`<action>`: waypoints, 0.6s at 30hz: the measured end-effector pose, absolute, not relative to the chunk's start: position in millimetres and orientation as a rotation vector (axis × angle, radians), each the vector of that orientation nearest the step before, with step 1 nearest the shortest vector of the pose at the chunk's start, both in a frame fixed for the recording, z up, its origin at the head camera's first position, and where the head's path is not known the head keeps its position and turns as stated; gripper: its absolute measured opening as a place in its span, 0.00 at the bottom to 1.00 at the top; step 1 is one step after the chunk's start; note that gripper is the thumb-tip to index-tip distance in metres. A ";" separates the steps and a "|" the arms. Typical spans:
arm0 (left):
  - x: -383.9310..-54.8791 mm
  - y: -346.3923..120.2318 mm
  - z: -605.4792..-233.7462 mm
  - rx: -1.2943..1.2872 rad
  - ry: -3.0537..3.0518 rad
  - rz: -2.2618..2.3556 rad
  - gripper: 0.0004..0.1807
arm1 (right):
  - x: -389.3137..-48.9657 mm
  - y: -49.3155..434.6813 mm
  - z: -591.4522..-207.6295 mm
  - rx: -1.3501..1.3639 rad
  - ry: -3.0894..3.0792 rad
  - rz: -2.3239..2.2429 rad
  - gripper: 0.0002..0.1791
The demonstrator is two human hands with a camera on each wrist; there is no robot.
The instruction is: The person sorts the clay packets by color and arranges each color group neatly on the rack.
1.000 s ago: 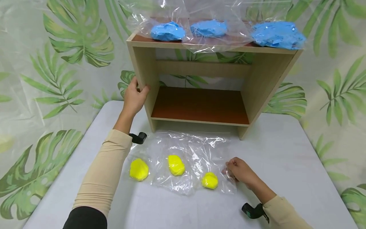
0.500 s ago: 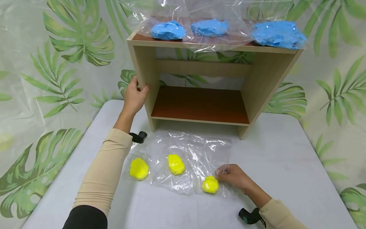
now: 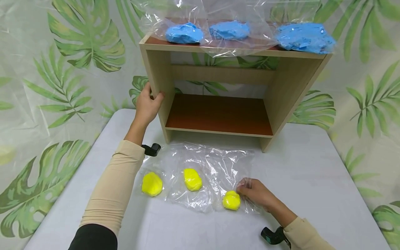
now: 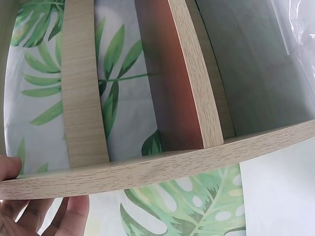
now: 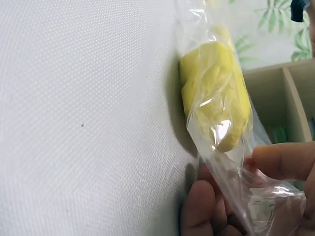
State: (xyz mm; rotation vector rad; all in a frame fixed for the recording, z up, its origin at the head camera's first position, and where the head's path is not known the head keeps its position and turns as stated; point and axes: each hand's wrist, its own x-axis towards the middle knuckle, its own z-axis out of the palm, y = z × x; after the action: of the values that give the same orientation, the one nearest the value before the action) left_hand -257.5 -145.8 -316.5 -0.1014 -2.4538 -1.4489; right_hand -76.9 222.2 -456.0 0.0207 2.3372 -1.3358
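Note:
My left hand [image 3: 147, 106] grips the left side panel of a small wooden shelf [image 3: 218, 133]. In the left wrist view its thumb [image 4: 10, 167] lies inside the panel and the fingers [image 4: 74, 216] outside. With my right hand [image 3: 257, 194] I pinch the edge of a clear plastic bag [image 5: 224, 169] that holds a yellow lump [image 3: 231, 200], soft and clay-like. Thumb and fingers close on the film just beside the lump. Two more bagged yellow lumps, a middle one [image 3: 192, 179] and a left one [image 3: 152, 184], lie in a row on the table.
Three bagged blue lumps sit on the shelf top: left [image 3: 184, 33], middle [image 3: 229, 30] and right [image 3: 305, 37]. Below them is the brown lower board [image 3: 218, 113]. A white cloth [image 3: 187, 232] covers the table. Leaf-patterned sheeting [image 3: 78, 45] hangs behind.
My right hand has moved left and slightly toward me, close up to the right-hand yellow lump. That lump has shifted slightly right and nearer. My left hand stays on the shelf panel.

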 end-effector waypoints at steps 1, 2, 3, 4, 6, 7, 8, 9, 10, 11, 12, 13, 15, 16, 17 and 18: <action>-257.5 -145.6 -316.4 -0.099 -2.456 -1.447 0.27 | -76.5 221.8 -455.5 0.030 2.335 -1.338 0.10; -257.7 -145.5 -316.6 -0.095 -2.456 -1.446 0.27 | -76.1 221.3 -454.9 0.035 2.332 -1.342 0.10; -257.9 -145.4 -316.7 -0.092 -2.457 -1.444 0.27 | -75.7 220.9 -454.3 0.039 2.327 -1.347 0.10; -258.0 -145.3 -316.8 -0.089 -2.459 -1.444 0.27 | -75.5 220.6 -453.6 0.034 2.317 -1.358 0.11; -258.1 -145.1 -316.6 -0.081 -2.464 -1.442 0.27 | -75.4 220.1 -452.6 0.017 2.308 -1.367 0.13; -258.4 -145.0 -316.5 -0.079 -2.465 -1.444 0.27 | -75.4 219.8 -452.1 0.010 2.306 -1.372 0.16; -258.6 -145.1 -316.6 -0.078 -2.465 -1.447 0.27 | -75.4 219.7 -451.9 -0.007 2.306 -1.375 0.20; -258.8 -145.1 -316.7 -0.077 -2.467 -1.448 0.27 | -75.5 219.6 -451.8 -0.025 2.304 -1.380 0.23; -258.9 -145.0 -316.6 -0.075 -2.469 -1.448 0.27 | -75.7 219.6 -451.7 -0.047 2.300 -1.386 0.27; -258.8 -144.9 -316.5 -0.074 -2.471 -1.448 0.27 | -75.7 219.5 -452.1 -0.063 2.298 -1.389 0.29; -258.9 -144.7 -316.5 -0.074 -2.471 -1.448 0.27 | -75.7 219.4 -452.5 -0.080 2.301 -1.389 0.31; -258.7 -145.0 -316.5 -0.073 -2.470 -1.450 0.27 | -76.0 219.1 -453.4 -0.103 2.305 -1.387 0.31; -258.2 -145.3 -316.2 -0.073 -2.475 -1.443 0.27 | -76.9 218.5 -454.9 -0.144 2.300 -1.375 0.30; -257.8 -145.5 -316.0 -0.071 -2.477 -1.441 0.27 | -77.4 218.3 -455.8 -0.157 2.291 -1.369 0.28; -257.6 -145.6 -316.0 -0.072 -2.476 -1.441 0.27 | -77.9 218.2 -456.7 -0.171 2.285 -1.357 0.28; -257.6 -146.0 -316.1 -0.072 -2.476 -1.442 0.27 | -78.3 218.2 -457.2 -0.183 2.281 -1.343 0.27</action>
State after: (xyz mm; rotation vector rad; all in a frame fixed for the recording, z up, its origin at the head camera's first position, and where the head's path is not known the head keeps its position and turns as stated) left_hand -257.6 -146.0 -316.1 -0.0721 -2.4758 -1.4416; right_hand -78.3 218.2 -457.2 -0.1829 2.2808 -1.3430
